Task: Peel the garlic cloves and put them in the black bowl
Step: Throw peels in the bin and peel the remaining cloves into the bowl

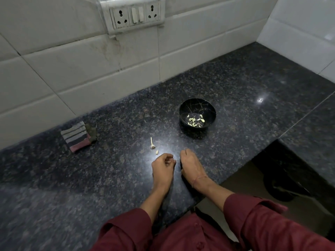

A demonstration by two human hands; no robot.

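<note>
The black bowl stands on the dark granite counter and holds several peeled garlic cloves. A bare garlic stem with its root end lies left of the bowl, and one loose clove lies just below it. My left hand rests on the counter right below that clove, fingers curled toward the thumb. My right hand sits beside it, back up, fingers curled under. Whatever either hand holds is hidden by its fingers.
A folded striped cloth lies near the tiled wall at the left. A socket panel is mounted on the wall above. The counter edge drops off at the lower right, beside my red sleeves.
</note>
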